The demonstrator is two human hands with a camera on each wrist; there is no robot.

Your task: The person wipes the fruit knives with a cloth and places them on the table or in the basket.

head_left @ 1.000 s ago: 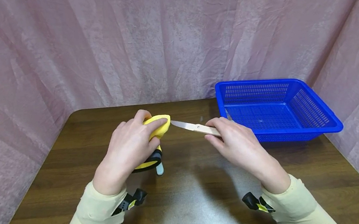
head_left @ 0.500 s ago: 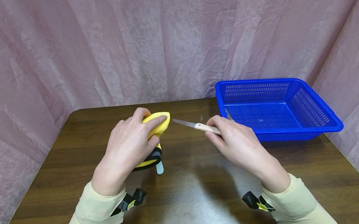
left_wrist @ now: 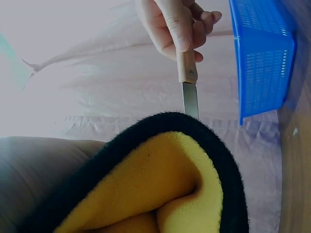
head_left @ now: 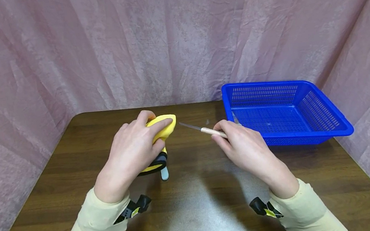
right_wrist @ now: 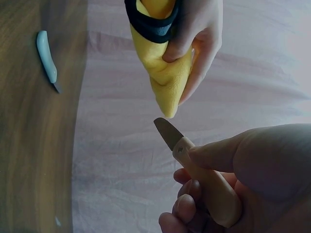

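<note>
My left hand grips a folded yellow cloth with a black edge, its forefinger along the top of the fold. In the left wrist view the cloth's black border fills the lower part. My right hand holds a small knife by its pale wooden handle, the blade pointing left. A narrow gap separates the blade tip from the cloth, as the right wrist view also shows. Below the cloth, a second knife with a light blue-grey handle lies on the table; its blade is mostly hidden in the head view.
A blue plastic basket stands at the table's back right, close beyond my right hand. Inside its left end shows part of a metal blade. Pink curtains hang behind the brown wooden table and along its sides.
The blade has drawn slightly away from the cloth and turned, so it now looks thinner. My left hand has lifted the cloth a little. Both grips are the same.
</note>
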